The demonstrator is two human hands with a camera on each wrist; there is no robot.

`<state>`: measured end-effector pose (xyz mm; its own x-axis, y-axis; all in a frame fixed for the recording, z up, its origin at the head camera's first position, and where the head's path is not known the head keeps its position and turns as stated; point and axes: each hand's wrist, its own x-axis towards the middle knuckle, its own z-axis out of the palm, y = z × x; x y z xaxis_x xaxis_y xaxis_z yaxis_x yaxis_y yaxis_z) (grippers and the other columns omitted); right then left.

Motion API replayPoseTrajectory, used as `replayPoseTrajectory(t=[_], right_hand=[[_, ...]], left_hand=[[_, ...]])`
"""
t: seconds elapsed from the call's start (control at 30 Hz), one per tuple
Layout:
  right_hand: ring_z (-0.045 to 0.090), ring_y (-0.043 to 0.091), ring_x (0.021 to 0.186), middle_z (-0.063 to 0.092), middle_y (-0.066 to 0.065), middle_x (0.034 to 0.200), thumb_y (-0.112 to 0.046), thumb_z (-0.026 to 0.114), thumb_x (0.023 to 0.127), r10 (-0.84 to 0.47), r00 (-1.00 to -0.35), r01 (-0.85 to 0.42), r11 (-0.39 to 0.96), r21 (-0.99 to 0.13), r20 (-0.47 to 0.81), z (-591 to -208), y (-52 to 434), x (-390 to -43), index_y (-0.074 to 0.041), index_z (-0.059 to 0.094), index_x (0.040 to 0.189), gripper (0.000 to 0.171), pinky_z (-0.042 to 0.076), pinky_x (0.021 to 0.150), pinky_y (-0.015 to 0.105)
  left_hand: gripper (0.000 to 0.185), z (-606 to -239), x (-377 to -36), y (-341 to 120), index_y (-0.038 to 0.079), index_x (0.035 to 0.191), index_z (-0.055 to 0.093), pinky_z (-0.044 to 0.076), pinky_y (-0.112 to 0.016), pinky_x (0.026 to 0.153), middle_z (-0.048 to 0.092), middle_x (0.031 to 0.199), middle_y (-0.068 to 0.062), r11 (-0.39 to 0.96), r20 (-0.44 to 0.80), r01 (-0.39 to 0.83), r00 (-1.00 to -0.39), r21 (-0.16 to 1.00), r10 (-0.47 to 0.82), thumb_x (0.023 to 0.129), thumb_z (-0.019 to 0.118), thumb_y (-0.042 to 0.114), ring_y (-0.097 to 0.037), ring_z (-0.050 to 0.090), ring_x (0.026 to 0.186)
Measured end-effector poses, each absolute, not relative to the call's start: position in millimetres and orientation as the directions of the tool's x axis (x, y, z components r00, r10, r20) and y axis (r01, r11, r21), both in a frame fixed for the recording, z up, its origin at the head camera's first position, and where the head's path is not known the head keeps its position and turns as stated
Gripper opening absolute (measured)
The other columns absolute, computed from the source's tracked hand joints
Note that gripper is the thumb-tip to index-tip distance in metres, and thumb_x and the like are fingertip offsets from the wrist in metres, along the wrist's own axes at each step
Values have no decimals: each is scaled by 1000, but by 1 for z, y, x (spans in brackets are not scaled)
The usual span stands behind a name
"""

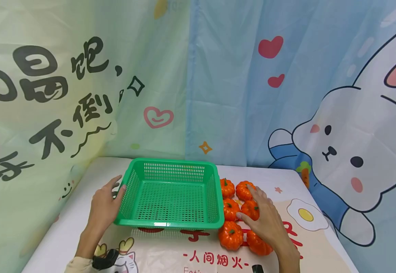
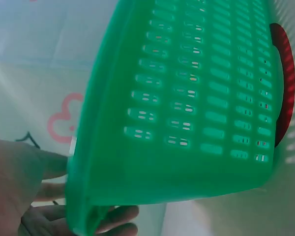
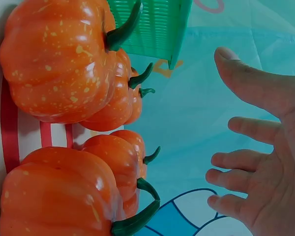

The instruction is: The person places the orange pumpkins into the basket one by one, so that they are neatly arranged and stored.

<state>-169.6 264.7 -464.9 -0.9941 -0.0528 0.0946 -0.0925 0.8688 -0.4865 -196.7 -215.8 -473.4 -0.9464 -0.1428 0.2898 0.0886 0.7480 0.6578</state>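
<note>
An open green plastic basket point(image 1: 170, 224) with slotted walls stands on the table in the head view. My left hand point(image 1: 106, 204) is at its left side, thumb near the rim and fingers spread along the outside; the left wrist view shows some fingertips passing behind the basket's edge point(image 2: 81, 172). Several small orange pumpkins point(image 1: 231, 235) with green stems lie in two columns right of the basket. Above the right column hovers my right hand point(image 1: 264, 220), fingers spread. In the right wrist view that hand point(image 3: 265, 167) holds nothing and stays apart from the pumpkins point(image 3: 59, 59).
A printed cloth point(image 1: 215, 246) with lettering and a fried egg picture covers the table. Behind it hangs a curtain point(image 1: 225, 94) with hearts and a cartoon rabbit. A dark object point(image 1: 257, 268) shows at the front edge, near the right forearm.
</note>
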Motion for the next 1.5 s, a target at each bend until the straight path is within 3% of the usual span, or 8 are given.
replayPoseTrajectory(t=[0.1, 0.2, 0.3, 0.4, 0.63, 0.83, 1.07, 1.5], right_hand=[[27, 59, 161, 29, 30, 176, -40, 86, 94, -55, -994, -96, 860, -501, 96, -466, 265, -170, -11, 35, 171, 97, 27, 121, 79], [32, 59, 159, 32, 30, 175, -38, 85, 95, -57, -993, -102, 850, -517, 101, -466, 265, -170, -11, 34, 171, 96, 33, 117, 78], [39, 58, 156, 39, 29, 172, -36, 86, 95, -64, -990, -120, 842, -526, 125, -468, 265, -171, -11, 35, 171, 94, 38, 116, 75], [46, 56, 152, 45, 28, 169, -33, 86, 95, -70, -986, -141, 836, -530, 152, -468, 265, -173, -8, 37, 170, 92, 41, 115, 73], [52, 55, 148, 50, 30, 163, -35, 85, 97, -63, -986, -137, 838, -528, 156, -468, 265, -181, -2, 42, 166, 88, 45, 114, 69], [53, 54, 147, 53, 30, 161, -38, 83, 98, -53, -992, -107, 833, -544, 115, -470, 264, -187, -1, 45, 165, 85, 46, 114, 69], [57, 54, 144, 57, 30, 158, -37, 83, 98, -54, -993, -105, 824, -556, 106, -475, 262, -191, -1, 47, 163, 83, 49, 113, 68], [62, 51, 138, 63, 27, 153, -33, 83, 99, -76, -989, -132, 833, -537, 125, -479, 260, -204, 3, 53, 158, 76, 51, 113, 66]], left_hand=[[45, -479, -203, -220, -5, 151, 59, 62, -64, 85, 75, 124, -36, 712, 306, 87, -934, 697, -185, 112, 60, 19, -50, 80, 96], [40, -487, -208, -225, -7, 143, 66, 63, -50, 72, 78, 112, -35, 685, 332, 103, -920, 721, -210, 111, 63, 15, -44, 81, 83], [36, -495, -213, -230, -8, 139, 69, 56, -32, 62, 79, 104, -33, 645, 310, 98, -924, 758, -225, 110, 64, 13, -30, 77, 74], [35, -501, -215, -233, -7, 137, 71, 52, -24, 61, 79, 101, -28, 564, 233, 51, -938, 824, -255, 111, 64, 15, -14, 71, 69], [33, -506, -216, -232, -5, 135, 73, 54, -21, 62, 77, 93, -17, 373, 112, -19, -938, 928, -328, 110, 65, 16, -4, 64, 66], [33, -509, -218, -231, -5, 135, 72, 57, -19, 64, 79, 99, -13, 277, 56, -52, -928, 960, -368, 110, 66, 15, -1, 67, 71], [33, -510, -218, -231, -4, 135, 73, 56, -19, 63, 78, 91, 0, 235, 42, -53, -924, 971, -380, 109, 68, 16, -1, 67, 70], [35, -511, -220, -229, -4, 137, 72, 57, -18, 65, 77, 90, 6, 188, 28, -46, -928, 981, -373, 109, 69, 17, 0, 68, 72]])
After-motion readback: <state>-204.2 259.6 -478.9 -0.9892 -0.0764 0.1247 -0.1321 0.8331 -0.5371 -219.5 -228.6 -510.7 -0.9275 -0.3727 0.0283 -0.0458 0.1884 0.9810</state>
